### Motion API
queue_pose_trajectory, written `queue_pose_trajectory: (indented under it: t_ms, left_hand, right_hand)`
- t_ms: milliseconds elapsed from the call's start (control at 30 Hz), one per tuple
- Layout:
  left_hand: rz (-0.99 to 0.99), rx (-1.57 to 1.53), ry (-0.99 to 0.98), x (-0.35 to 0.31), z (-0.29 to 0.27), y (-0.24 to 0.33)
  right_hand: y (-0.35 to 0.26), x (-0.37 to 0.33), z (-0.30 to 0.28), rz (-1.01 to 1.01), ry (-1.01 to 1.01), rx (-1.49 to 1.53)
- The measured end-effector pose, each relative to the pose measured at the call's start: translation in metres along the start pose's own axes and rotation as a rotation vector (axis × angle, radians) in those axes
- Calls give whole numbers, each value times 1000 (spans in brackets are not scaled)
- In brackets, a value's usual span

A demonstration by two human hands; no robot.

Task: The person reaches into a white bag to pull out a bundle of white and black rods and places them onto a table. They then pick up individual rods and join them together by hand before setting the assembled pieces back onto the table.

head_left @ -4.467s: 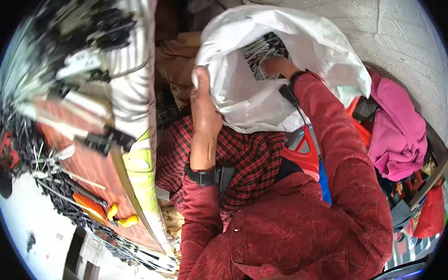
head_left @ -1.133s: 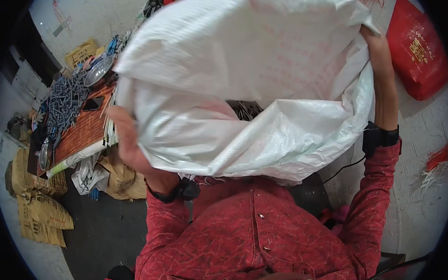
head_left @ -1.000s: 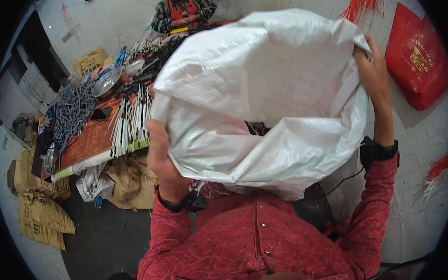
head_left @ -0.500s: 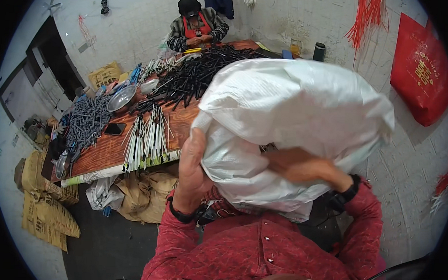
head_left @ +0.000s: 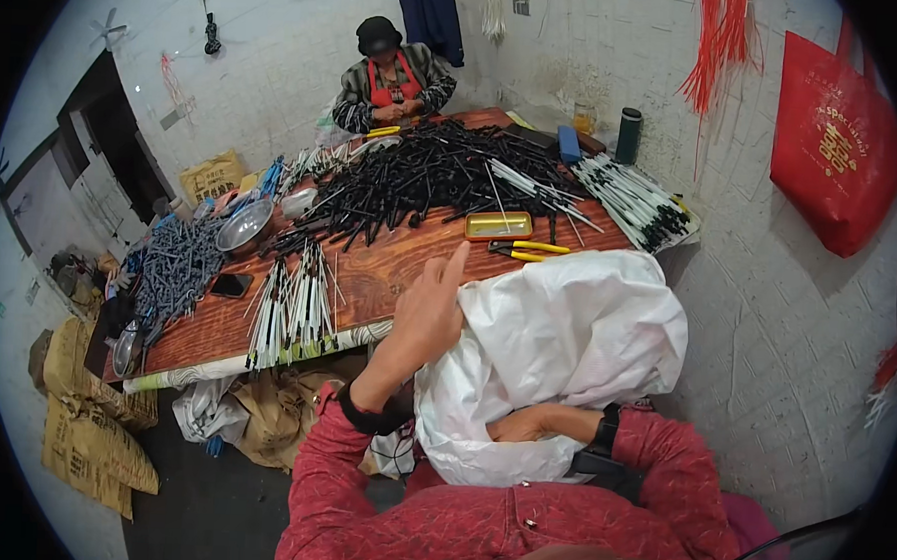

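Observation:
A white woven sack point(head_left: 577, 321) sags in front of my body, its mouth facing me. At its upper left edge, my left hand point(head_left: 429, 309) grips the sack, one digit pointing up and the others bent. My right hand point(head_left: 537, 422) reaches into the sack's mouth. Its fingers disappear behind the white fabric, so what they touch is hidden. Just beyond the sack on the wooden table point(head_left: 379, 277) are yellow-handled pliers point(head_left: 525, 249) and a shallow yellow tin point(head_left: 498, 225).
Black plastic pieces point(head_left: 423, 179) are heaped mid-table. White sticks with black ends lie in bundles left point(head_left: 293, 298) and right point(head_left: 637, 203). Further left are grey pieces point(head_left: 179, 258), a metal bowl point(head_left: 244, 228) and a phone point(head_left: 231, 285). A co-worker point(head_left: 392, 77) sits across the table.
The sack has come down and toward me, uncovering the pliers, tin and right-hand stick bundle. My left hand has moved right and turned; my right hand is lower, inside the sack's mouth.

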State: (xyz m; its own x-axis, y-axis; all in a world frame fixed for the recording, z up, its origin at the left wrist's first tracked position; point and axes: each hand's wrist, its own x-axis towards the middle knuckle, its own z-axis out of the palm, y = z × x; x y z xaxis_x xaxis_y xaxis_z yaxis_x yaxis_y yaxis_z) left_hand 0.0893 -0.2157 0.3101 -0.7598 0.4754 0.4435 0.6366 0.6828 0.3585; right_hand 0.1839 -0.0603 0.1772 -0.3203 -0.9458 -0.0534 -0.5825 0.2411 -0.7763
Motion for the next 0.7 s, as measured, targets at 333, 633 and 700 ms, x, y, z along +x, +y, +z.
queue_pose_trajectory:
  t_ms: [333, 633, 700]
  left_hand:
    - [1063, -486, -319, 16, -11, 71]
    - [883, -590, -911, 10, 72, 24]
    - [861, -495, -932, 8, 97, 0]
  right_hand:
    - [-15, -13, 20, 267, 146, -491]
    - [-8, -5, -15, 295, 31, -486]
    - [-7, -2, -16, 300, 0, -474]
